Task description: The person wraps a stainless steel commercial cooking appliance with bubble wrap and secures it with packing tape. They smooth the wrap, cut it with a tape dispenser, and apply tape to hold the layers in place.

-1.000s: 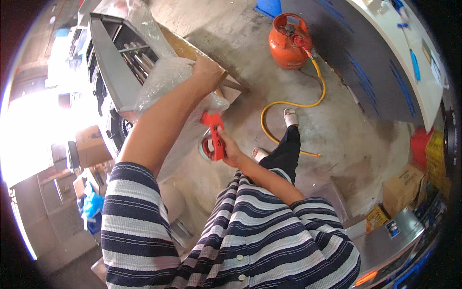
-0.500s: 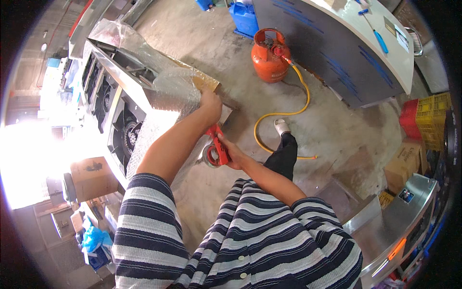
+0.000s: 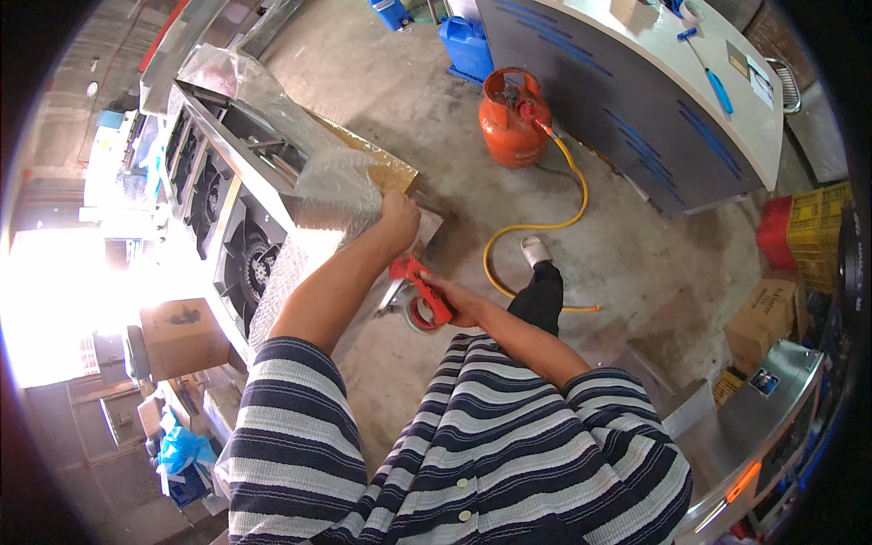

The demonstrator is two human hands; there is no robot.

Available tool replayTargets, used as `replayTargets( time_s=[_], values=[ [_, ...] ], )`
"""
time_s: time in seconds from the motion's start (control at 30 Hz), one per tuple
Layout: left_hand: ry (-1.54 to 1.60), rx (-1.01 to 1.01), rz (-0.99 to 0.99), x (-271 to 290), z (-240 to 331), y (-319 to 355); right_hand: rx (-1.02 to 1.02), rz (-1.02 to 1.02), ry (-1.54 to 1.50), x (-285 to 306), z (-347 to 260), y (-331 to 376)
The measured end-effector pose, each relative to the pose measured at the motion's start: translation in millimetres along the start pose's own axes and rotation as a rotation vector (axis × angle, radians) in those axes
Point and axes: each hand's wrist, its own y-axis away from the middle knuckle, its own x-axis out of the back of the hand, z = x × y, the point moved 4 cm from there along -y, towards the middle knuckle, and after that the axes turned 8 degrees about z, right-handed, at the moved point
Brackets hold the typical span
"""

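Observation:
Bubble wrap point(image 3: 341, 186) covers the near corner and side of a long steel gas stove point(image 3: 232, 168), whose black burners face the left. At that corner my left hand point(image 3: 398, 222) is closed, its curled fingers gripping the edge of the wrap. Just below it, my right hand point(image 3: 457, 302) is wrapped round the handle of a red tape dispenser point(image 3: 432, 300) with a roll of tape in it. The dispenser's head lies close under my left wrist. My left fingertips are partly hidden from above.
An orange gas cylinder point(image 3: 510, 127) stands ahead, its yellow hose point(image 3: 536, 226) curving across the floor near my foot. A grey-fronted counter point(image 3: 618, 100) is at far right. Cardboard boxes point(image 3: 182, 338) sit at left; a steel unit point(image 3: 758, 400) carries an orange-handled tool point(image 3: 743, 481) at right.
My right hand has drawn the tape dispenser slightly right and towards me, and tilted it. My left hand stays on the bubble wrap at the corner. The whole view has shifted a little.

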Motion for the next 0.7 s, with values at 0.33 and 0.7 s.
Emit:
replayTargets(
  time_s=[0.33,0.7],
  values=[
    [-0.014,0.008,0.000,-19,0,-4,-0.027,0.061,0.956,-12,-116,25],
    [-0.099,0.093,-0.002,9,-4,3,0.097,-0.033,1.522,26,-81,-9]
  ],
)
